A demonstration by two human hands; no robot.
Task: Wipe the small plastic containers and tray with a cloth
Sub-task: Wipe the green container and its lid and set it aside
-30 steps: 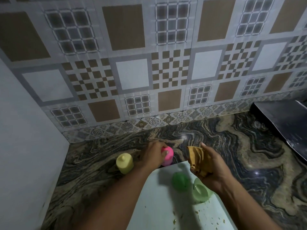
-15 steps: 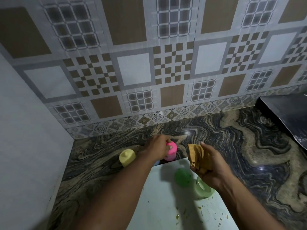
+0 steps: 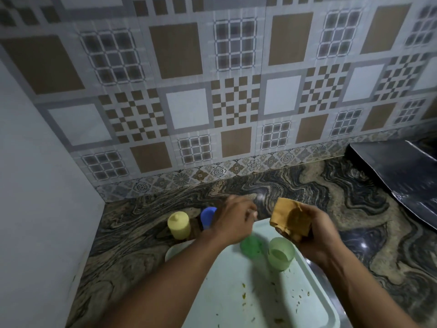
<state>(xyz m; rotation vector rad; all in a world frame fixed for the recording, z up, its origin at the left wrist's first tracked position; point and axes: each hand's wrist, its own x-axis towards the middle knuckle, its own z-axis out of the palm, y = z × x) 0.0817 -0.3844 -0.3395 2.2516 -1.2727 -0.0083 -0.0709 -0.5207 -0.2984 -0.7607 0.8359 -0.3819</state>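
1. Head view: the right hand [image 3: 315, 235] gripped a bunched brown cloth [image 3: 289, 217] above the tray [image 3: 236, 299]'s far end. The blurred left hand [image 3: 233, 220] hovered just beside it, and its grasp could not be told.
2. An open pale-green container [image 3: 281, 254] and a darker green container [image 3: 250, 245] stood on the crumb-flecked tray beneath the hands. A yellow container [image 3: 179, 225] and a blue container [image 3: 208, 216] stood on the counter [image 3: 354, 209] left of the left hand.

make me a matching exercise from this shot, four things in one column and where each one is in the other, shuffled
Things:
1. yellow container
2. pale green cup
3. cloth
4. blue container

Places:
a. bunched in the right hand
b. on the counter, partly hidden by the left hand
c. standing open on the tray
d. on the counter, leftmost of all

Pairs: 1-d, 2-c, 3-a, 4-b
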